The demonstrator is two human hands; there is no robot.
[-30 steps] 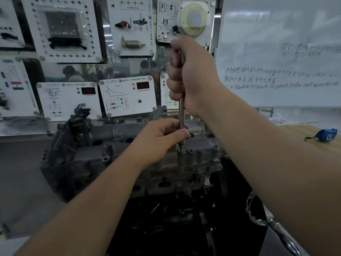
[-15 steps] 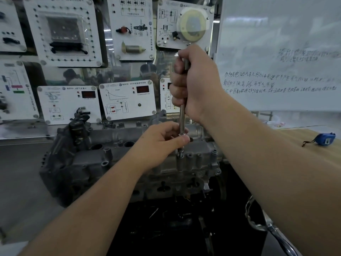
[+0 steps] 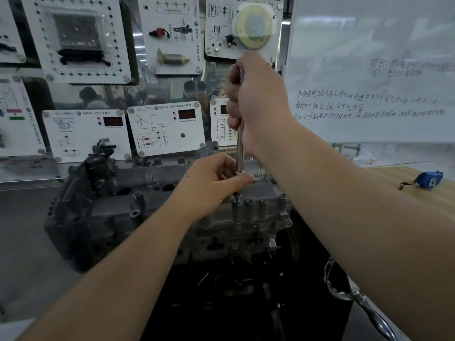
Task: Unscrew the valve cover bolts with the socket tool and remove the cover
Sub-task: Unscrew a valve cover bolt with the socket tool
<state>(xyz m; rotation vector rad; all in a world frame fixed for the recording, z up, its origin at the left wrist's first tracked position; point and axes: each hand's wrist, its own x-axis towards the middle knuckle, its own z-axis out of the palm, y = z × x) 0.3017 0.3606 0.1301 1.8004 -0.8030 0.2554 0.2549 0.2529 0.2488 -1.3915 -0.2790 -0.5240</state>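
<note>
Centre frame, valve cover [image 3: 187,210]: grey casting atop the engine.
Left hand [image 3: 211,180]: fingers pinch the socket tool [image 3: 240,148] low on its shaft.
Bolt [image 3: 238,199]: under the upright tool's tip.
Right hand [image 3: 256,99]: fist grips the tool's top.
Right edge: blue tape measure [image 3: 429,179].

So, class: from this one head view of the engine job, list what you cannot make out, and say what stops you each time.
- Top of the socket tool: wrapped inside the right hand.
- Tool's lower end, at the bolt: partly covered by the left hand, which pinches the shaft.
- Whether the bolt is loose: too small.
- Whiteboard writing: blurred.
- Chrome tool at lower right: cut off by the edge and the right forearm.
</note>
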